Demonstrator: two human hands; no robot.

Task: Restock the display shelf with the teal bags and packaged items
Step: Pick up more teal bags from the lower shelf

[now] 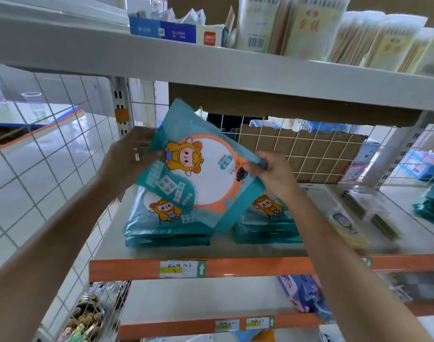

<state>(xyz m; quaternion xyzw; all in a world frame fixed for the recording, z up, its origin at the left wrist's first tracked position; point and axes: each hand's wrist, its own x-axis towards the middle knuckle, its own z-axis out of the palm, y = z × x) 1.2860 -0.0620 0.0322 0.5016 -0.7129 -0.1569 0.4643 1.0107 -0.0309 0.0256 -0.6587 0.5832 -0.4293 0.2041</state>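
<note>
I hold a teal bag [198, 166] with a yellow cartoon figure and a white round window, tilted above the middle shelf [235, 250]. My left hand [129, 156] grips its left edge and my right hand [272, 174] pinches its right edge. Below it lies a stack of the same teal bags [161, 223] on the shelf's left. A second stack [267, 225] lies just to the right, partly hidden by my right forearm.
White wire mesh [50, 149] walls the shelf's left side, and a cardboard sheet [304, 154] lines the back mesh. Flat packaged items [364, 213] and more teal bags [433, 206] lie to the right. The upper shelf [235, 67] holds boxes and cotton swab packs. Lower shelves carry other goods.
</note>
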